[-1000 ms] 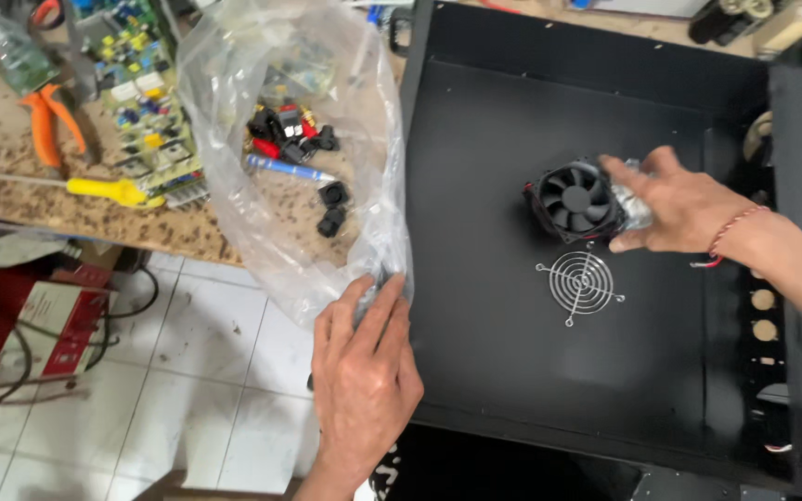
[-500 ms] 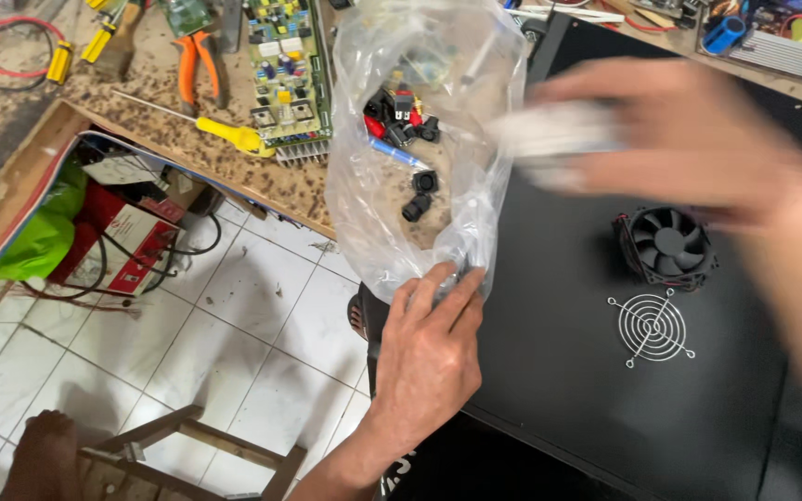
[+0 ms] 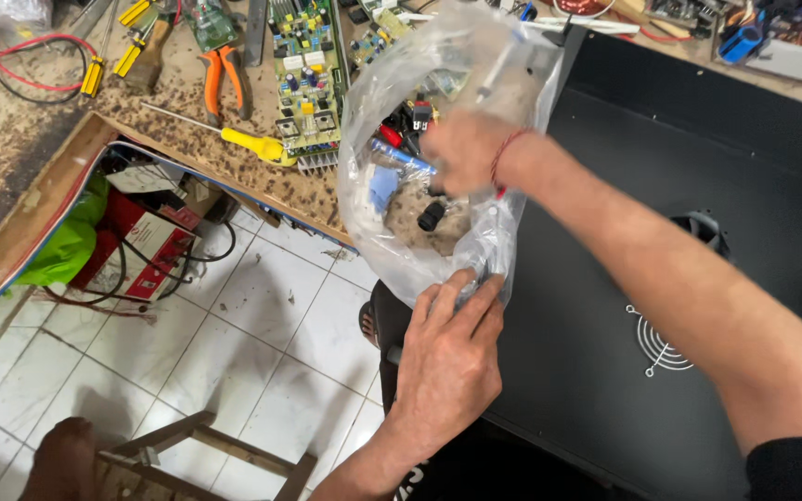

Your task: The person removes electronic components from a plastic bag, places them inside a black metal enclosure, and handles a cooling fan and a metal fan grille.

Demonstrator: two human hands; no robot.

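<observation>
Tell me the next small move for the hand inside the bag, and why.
Probably close the right hand on one small part and draw it out. It is already inside the clear plastic bag, among small black and red parts, while the left hand pinches the bag's lower edge against the black metal case, steadying it.

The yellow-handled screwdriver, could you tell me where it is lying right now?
In the head view, the yellow-handled screwdriver lies on the speckled workbench, upper left, just left of the green circuit board and below the orange-handled pliers.
</observation>
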